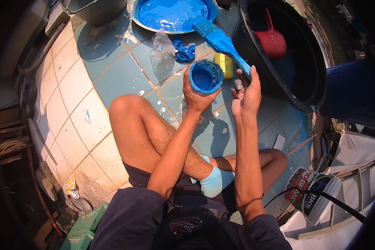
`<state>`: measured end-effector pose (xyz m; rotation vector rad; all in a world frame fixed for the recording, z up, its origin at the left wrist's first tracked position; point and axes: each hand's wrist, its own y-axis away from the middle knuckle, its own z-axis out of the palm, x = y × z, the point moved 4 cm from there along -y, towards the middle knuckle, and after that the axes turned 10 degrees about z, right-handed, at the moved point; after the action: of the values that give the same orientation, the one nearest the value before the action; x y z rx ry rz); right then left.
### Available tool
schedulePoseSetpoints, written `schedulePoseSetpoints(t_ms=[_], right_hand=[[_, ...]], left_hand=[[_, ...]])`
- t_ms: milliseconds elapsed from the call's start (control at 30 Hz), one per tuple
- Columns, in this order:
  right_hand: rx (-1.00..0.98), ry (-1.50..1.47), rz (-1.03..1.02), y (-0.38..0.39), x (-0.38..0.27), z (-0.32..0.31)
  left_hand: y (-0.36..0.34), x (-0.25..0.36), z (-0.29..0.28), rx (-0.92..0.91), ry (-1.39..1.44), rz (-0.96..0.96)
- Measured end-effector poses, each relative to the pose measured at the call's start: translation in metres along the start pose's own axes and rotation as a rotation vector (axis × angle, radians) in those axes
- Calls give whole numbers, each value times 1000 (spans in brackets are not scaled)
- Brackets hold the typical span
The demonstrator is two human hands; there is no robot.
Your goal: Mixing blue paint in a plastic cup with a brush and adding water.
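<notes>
My left hand [196, 93] is wrapped round a blue cup [215, 74], its mouth facing up and its inside coated with blue paint. In my right hand [248, 95] I hold a wide paintbrush [225, 44] by its handle. Blue paint covers the brush from bristles to grip, and its tip reaches up to the near rim of a basin [161, 31] of blue paint. Something small and silvery-grey shows at a finger of my right hand; I cannot make out what. Just beyond the cup stands a yellow container [224, 65].
Beside the basin lie a clear plastic bag [161, 46] and crumpled blue plastic [184, 51]. A large black tub [309, 79] with a red dipper [274, 43] stands at right. A grey bucket [96, 11] is far left. A white-lidded paint pail [316, 196] lies tilted near right.
</notes>
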<state>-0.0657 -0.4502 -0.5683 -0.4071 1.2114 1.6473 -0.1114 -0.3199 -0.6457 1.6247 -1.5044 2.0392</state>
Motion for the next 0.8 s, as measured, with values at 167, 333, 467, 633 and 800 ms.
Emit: schedulePoseSetpoints(t_ms=[167,333,467,633,800], right_hand=[[-44,189,12,-82,8,73],[-13,298,107,-150,36,111],[16,527,214,-167,34,111],[-6,845,241,-163,17,107],[16,1213,-112,-123,4,74]], left_hand=[[0,0,-8,83,-24,-57],[5,-8,-9,68,99,-154],[3,-6,-5,34,59,-95],[3,-8,-5,21,42,-131],[-2,15,-48,-149,-139,-575]])
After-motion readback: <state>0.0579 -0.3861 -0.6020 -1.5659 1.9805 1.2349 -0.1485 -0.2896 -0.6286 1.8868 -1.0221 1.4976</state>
